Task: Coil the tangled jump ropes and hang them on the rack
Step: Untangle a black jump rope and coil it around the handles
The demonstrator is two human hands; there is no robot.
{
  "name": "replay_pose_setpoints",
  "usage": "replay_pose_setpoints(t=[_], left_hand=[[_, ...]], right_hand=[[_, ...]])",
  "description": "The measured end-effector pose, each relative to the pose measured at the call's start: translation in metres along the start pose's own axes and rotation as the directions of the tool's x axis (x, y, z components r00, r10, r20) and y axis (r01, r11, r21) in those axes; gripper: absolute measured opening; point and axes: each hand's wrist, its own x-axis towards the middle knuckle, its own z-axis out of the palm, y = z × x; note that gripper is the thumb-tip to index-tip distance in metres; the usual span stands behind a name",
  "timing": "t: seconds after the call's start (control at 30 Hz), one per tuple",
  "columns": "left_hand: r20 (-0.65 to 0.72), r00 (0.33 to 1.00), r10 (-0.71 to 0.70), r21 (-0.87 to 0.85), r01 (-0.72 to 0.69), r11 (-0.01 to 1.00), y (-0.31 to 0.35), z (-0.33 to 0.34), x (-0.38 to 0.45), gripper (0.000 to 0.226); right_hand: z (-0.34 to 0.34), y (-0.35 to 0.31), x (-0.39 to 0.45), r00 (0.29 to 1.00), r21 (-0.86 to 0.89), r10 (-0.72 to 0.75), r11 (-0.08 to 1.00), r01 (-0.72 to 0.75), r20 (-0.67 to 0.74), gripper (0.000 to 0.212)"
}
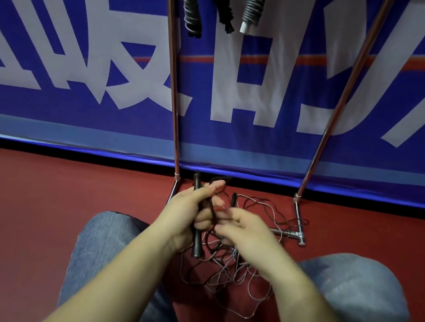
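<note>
My left hand (188, 211) grips a black jump-rope handle (196, 242) upright, with dark cord looped over its thumb. My right hand (244, 228) is just right of it, its curled fingers holding the dark cord where it leaves the handle. A second black handle (233, 200) pokes up behind my hands. A tangle of thin grey and black ropes (229, 273) lies on the red floor between my knees. Three coiled ropes (191, 4) hang at the top of the metal rack (176, 96).
The rack's two chrome uprights (340, 102) stand against a blue and white banner (57, 59), with a T-shaped foot (296, 235) on the red floor (38, 205). My jeans-clad knees (350, 292) flank the tangle on both sides.
</note>
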Motion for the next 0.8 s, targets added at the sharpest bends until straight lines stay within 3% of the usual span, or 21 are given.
replay_pose_setpoints(t=[0.07, 0.13, 0.17, 0.23, 0.3, 0.37, 0.43, 0.53, 0.6, 0.67, 0.73, 0.8], left_hand=[[0.013, 1.000, -0.021, -0.045, 0.022, 0.999, 0.003, 0.002, -0.003, 0.017], [0.026, 0.999, -0.024, -0.099, 0.027, 0.995, 0.008, 0.004, -0.005, 0.018], [0.029, 0.999, -0.017, -0.117, 0.020, 0.993, 0.011, 0.005, -0.007, 0.019], [0.026, 1.000, 0.013, -0.116, -0.010, 0.993, 0.015, 0.006, -0.009, 0.020], [0.014, 0.999, 0.049, -0.058, -0.048, 0.997, 0.014, 0.005, -0.010, 0.019], [-0.011, 0.997, 0.079, 0.065, -0.078, 0.995, 0.008, 0.002, -0.011, 0.018], [0.012, 0.996, 0.085, 0.201, -0.085, 0.976, -0.003, -0.001, -0.014, 0.021], [0.093, 0.994, 0.049, 0.381, -0.081, 0.921, -0.023, -0.008, -0.019, 0.019], [0.153, 0.988, 0.010, 0.426, -0.075, 0.902, -0.032, -0.011, -0.022, 0.016], [0.198, 0.980, -0.008, 0.408, -0.075, 0.910, -0.036, -0.013, -0.025, 0.022], [0.207, 0.978, -0.006, 0.370, -0.072, 0.926, -0.035, -0.013, -0.028, 0.016], [0.179, 0.984, -0.003, 0.335, -0.058, 0.940, -0.034, -0.012, -0.028, 0.014]], right_hand=[[0.005, 0.008, -0.006, 0.994, -0.232, -0.109, 0.968, 0.100, -0.023, 0.026], [0.003, 0.013, -0.004, 0.968, -0.516, -0.242, 0.839, 0.173, -0.069, 0.020], [-0.001, 0.015, -0.002, 0.954, -0.590, -0.277, 0.791, 0.160, -0.113, 0.017], [-0.007, 0.019, 0.002, 0.932, -0.591, -0.294, 0.798, 0.116, -0.213, 0.021], [-0.010, 0.015, 0.003, 0.932, -0.355, -0.201, 0.931, 0.087, -0.300, 0.027], [-0.011, 0.005, 0.001, 0.945, 0.058, -0.022, 0.997, 0.043, -0.325, 0.024], [-0.013, -0.007, -0.002, 0.951, 0.387, 0.104, 0.922, 0.017, -0.290, 0.019], [-0.018, -0.015, -0.004, 0.957, 0.787, 0.213, 0.617, 0.023, -0.195, 0.013], [-0.022, -0.016, -0.005, 0.954, 0.892, 0.248, 0.450, 0.040, -0.167, 0.012], [-0.027, -0.017, -0.006, 0.947, 0.920, 0.263, 0.386, 0.070, -0.183, 0.012], [-0.031, -0.014, -0.005, 0.939, 0.916, 0.266, 0.387, 0.102, -0.216, 0.013], [-0.034, -0.011, -0.005, 0.938, 0.883, 0.247, 0.456, 0.108, -0.243, 0.015]])
